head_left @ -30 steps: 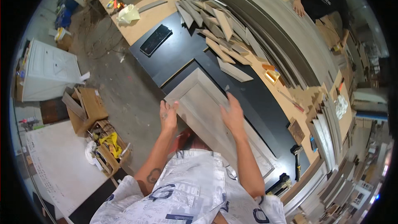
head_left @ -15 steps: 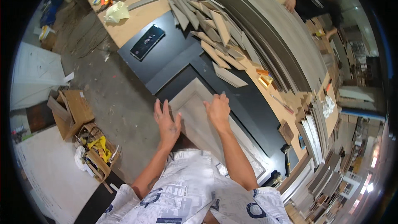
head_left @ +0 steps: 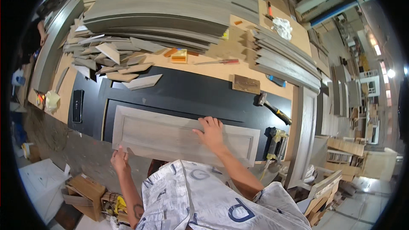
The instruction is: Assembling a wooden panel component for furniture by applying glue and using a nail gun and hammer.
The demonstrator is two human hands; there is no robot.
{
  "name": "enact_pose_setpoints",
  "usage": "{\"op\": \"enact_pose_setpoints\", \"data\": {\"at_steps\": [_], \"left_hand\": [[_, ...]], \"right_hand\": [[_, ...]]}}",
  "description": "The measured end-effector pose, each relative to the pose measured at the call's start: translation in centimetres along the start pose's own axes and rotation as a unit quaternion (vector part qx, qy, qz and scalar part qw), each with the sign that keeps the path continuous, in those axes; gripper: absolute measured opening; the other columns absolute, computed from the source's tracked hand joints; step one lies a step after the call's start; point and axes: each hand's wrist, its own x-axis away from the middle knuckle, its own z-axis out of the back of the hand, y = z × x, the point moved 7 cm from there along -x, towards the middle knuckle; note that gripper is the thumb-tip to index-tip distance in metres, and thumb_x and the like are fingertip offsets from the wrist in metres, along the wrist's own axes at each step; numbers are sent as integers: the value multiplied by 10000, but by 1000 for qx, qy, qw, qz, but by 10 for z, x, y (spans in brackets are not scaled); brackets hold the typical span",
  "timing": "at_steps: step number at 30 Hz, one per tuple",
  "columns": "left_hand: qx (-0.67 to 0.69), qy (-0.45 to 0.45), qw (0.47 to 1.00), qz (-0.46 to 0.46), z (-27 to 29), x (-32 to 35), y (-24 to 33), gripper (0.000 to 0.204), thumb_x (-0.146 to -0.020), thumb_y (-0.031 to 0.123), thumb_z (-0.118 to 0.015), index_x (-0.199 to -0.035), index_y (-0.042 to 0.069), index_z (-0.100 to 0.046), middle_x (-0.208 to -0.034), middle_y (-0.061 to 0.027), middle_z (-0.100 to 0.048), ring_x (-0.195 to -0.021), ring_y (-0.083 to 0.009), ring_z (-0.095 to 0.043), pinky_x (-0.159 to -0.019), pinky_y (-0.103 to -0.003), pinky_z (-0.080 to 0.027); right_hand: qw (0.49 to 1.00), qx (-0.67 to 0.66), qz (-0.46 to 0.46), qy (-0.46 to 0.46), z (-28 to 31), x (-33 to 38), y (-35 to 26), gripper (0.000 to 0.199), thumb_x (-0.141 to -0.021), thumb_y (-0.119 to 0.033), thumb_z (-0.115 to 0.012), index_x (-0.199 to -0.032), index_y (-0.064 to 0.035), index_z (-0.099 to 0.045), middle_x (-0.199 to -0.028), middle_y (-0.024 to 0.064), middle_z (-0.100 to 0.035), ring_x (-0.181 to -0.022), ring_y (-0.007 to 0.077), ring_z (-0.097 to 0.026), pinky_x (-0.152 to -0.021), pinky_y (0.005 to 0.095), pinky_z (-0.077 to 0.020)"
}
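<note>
A long grey wood-grain cabinet door (head_left: 170, 133) with a raised frame lies on a black panel (head_left: 200, 89) at the front of the workbench. Its near edge is close to my body. My left hand (head_left: 120, 159) is at the door's near left corner, fingers curled with the fingertips against the edge. Across the right half of the door lies my right hand (head_left: 211, 133), thumb apart and fingertips reaching its far edge. A black phone (head_left: 77, 106) rests on the black panel's left end. To the right are a hammer (head_left: 275, 109) and a nail gun (head_left: 276, 142).
Behind the black panel are a heap of mitred offcuts (head_left: 113, 59) and long grey boards (head_left: 162, 6). A wood block (head_left: 246, 84), a red-handled tool (head_left: 228, 61) and stacked strips (head_left: 283, 55) lie to the right. Cardboard boxes (head_left: 87, 189) stand on the floor at left.
My view has swung to the right, and the door now lies crosswise before me. My left hand has gone to its near left corner; my right hand remains on the door.
</note>
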Motion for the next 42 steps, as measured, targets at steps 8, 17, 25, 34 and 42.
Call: {"op": "enact_pose_setpoints", "data": {"at_steps": [8, 17, 25, 34, 42], "left_hand": [[91, -9, 996, -2, -2, 35, 9, 310, -978, 230, -567, -1171, -13, -569, -1139, -133, -643, -1043, -238, -621, -928, -449, -487], [-362, 81, 760, -534, -81, 58, 90, 504, -830, 158, -708, -1274, 5, -527, -1350, -209, -520, -1251, -343, -503, -1043, -523, -375], [-687, -317, 441, -484, -193, -18, 106, 553, -737, 236, -783, -1227, 61, -596, -1263, -133, -532, -1271, -309, -440, -1069, -472, -339], [-695, -371, 412, -457, -200, -18, 101, 520, -714, 296, -804, -1140, 49, -638, -1128, -104, -581, -1151, -284, -531, -1022, -411, -386], [-653, -412, 432, -466, -212, -17, 106, 501, -735, 283, -776, -1142, 27, -636, -1133, -130, -607, -1129, -325, -561, -973, -427, -439]], "right_hand": [[965, -128, -192, 128, 77, -15, 153, 363, -760, -15, -622, -1117, -80, -653, -1055, 134, -646, -1014, 337, -598, -884, 471, -466], [949, 201, -239, 44, 136, -12, 322, 432, -741, -22, -660, -1159, -121, -608, -1100, 113, -653, -1100, 343, -589, -849, 628, -420], [990, 88, -111, -7, 144, -23, 280, 348, -827, -10, -634, -1143, 13, -491, -1115, 260, -578, -1042, 456, -564, -880, 507, -444], [998, -7, -58, 34, 153, -16, 58, 282, -897, -25, -580, -1167, 1, -502, -1031, 241, -558, -935, 455, -552, -815, 442, -465], [997, 43, -60, 9, 48, 37, -21, 246, -845, -95, -646, -1086, -89, -593, -912, 148, -598, -813, 374, -609, -714, 464, -489]]}}
